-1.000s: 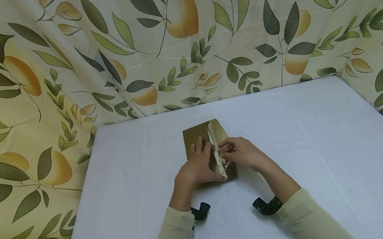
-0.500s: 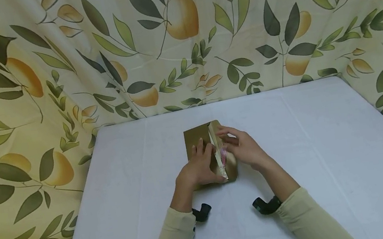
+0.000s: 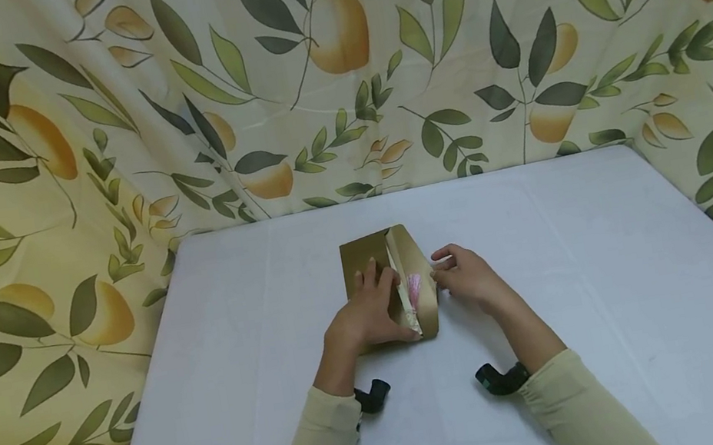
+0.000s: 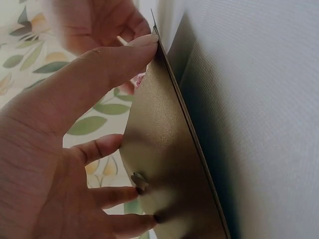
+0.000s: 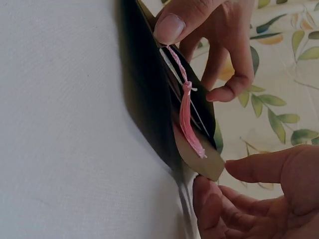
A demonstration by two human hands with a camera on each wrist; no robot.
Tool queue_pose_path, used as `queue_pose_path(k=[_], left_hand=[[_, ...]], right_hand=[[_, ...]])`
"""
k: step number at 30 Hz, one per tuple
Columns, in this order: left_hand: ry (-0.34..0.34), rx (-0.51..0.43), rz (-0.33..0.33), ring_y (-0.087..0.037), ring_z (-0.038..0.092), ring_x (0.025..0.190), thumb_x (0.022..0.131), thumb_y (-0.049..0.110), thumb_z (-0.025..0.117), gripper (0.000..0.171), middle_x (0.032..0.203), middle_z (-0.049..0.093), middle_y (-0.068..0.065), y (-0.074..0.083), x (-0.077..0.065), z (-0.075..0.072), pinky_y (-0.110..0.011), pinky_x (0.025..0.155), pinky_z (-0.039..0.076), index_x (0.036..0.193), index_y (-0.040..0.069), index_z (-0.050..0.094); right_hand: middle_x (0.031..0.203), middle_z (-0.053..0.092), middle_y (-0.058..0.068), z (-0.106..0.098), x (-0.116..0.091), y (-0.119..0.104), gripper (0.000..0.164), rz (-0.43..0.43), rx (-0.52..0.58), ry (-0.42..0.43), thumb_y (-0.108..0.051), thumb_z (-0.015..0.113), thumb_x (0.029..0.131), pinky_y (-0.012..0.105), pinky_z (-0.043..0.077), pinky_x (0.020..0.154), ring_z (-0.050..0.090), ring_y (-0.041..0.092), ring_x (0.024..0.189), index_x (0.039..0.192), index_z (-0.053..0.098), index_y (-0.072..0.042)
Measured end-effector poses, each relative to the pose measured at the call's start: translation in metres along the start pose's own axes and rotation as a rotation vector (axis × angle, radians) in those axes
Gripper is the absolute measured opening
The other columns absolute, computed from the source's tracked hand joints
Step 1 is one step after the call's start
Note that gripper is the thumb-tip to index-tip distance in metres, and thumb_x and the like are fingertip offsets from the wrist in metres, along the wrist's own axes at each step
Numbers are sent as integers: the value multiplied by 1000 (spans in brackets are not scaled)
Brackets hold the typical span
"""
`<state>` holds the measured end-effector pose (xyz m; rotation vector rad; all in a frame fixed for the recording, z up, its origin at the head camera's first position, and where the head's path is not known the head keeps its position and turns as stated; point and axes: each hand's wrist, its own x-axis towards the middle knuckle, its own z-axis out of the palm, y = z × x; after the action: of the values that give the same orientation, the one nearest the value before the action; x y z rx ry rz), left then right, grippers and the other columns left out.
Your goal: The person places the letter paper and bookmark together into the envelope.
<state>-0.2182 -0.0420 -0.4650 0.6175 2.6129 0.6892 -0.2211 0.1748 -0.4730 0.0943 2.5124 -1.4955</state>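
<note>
A gold-brown envelope [image 3: 361, 251] lies on the table, its flap [image 3: 413, 252] unfolded to the right. My left hand [image 3: 367, 314] rests on the envelope's body, fingers spread, the thumb at the near end of its mouth. A pale-edged flat piece [image 3: 403, 294] shows inside the mouth; most of it is hidden. From it hangs a pink tassel [image 5: 186, 119] on a twisted cord, lying over the flap's inner side. At the flap's outer tip, my right hand [image 3: 470, 278] pinches the edge between thumb and fingers.
A white cloth [image 3: 258, 308] covers the table. Behind it and to the left hangs a curtain [image 3: 173, 127] printed with fruit and leaves. Black wrist cameras [image 3: 373, 396] sit under both sleeves' cuffs.
My right hand has drawn back from the envelope's mouth to the flap's outer edge on the right, uncovering the pink tassel. The left hand has stayed in place.
</note>
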Motion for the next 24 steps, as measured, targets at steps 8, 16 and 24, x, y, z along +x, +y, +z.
queue_pose_path(k=[8,16,24], left_hand=[[4,38,13,-51,11,152,75,46,93,89,170,8,-22,0,2,2,-64,102,44,143,18,43],[-1,74,13,-52,10,152,74,47,93,91,170,8,-21,0,2,4,-64,100,46,145,19,44],[-6,96,7,-52,12,152,76,44,92,88,170,8,-22,2,2,4,-63,99,47,148,19,47]], right_hand=[[98,70,15,0,-1,-2,27,-38,-29,-15,-8,65,99,31,47,63,67,25,74,123,62,6],[95,72,10,7,0,-5,28,-111,-121,35,-13,70,97,34,50,66,69,25,77,119,64,3],[91,72,5,21,2,-7,34,-184,-187,53,-19,73,97,36,51,67,65,21,80,125,63,-1]])
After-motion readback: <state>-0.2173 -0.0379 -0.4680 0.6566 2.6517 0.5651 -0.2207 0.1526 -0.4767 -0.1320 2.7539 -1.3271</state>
